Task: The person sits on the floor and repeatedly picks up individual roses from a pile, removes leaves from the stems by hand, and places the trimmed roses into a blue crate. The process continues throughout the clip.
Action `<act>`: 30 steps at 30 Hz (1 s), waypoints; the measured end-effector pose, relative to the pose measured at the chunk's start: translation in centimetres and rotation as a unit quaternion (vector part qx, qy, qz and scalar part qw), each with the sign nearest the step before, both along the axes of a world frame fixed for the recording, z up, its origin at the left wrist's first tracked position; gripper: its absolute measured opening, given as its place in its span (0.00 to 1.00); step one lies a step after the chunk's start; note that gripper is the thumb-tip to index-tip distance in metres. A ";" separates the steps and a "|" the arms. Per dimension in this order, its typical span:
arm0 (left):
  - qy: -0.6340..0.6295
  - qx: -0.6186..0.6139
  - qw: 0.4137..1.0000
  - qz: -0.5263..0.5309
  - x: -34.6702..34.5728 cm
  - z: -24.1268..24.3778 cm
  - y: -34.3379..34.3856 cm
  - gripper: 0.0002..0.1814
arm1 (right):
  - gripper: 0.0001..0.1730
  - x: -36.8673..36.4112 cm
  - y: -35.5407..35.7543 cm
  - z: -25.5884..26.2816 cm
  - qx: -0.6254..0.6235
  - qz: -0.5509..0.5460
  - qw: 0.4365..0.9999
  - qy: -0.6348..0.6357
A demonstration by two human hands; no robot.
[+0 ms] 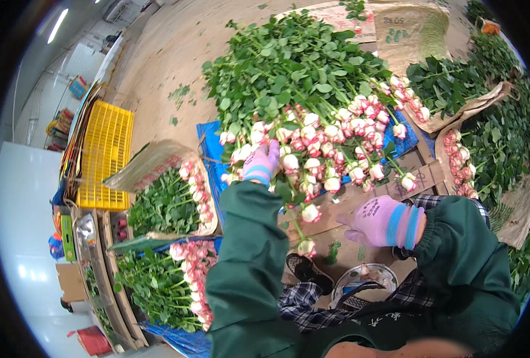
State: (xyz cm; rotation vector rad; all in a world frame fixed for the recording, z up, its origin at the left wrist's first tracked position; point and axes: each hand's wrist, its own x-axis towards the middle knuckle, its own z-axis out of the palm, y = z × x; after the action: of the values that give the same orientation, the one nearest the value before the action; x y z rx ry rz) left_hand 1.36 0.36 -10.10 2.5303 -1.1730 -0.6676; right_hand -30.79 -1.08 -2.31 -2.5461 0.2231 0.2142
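A large heap of pink-and-white roses (312,134) with long leafy stems lies in front of me, blooms towards me. My left hand (261,162), in a lilac knit glove with blue bands, reaches in among the blooms at the heap's left side; whether its fingers grip a rose is hidden. My right hand (379,221), in a matching glove, is over the near edge of a wooden board (421,181), fingers pointing left, with no rose visible in it. Single roses hang over the near edge, one bloom (306,247) lowest, between my hands.
Wrapped rose bundles lie left (166,201) and lower left (162,286), more at right (493,134). A yellow plastic crate (105,154) stands at far left. Blue sheeting (211,147) lies under the heap. Below are a white bucket (383,274) and my shoes. Woven sacks (410,33) lie beyond.
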 end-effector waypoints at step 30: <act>0.415 -0.308 0.852 0.081 -6.6 14.0 7.0 0.18 | 0.18 -3.2 -0.6 -3.0 -0.042 -0.023 0.999 -0.007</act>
State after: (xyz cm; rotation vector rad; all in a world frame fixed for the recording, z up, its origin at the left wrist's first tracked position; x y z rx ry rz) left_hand -5.28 7.35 3.93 1.5008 -0.6768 -0.9943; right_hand -34.04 -1.68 -5.30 -2.6212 0.2915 0.1734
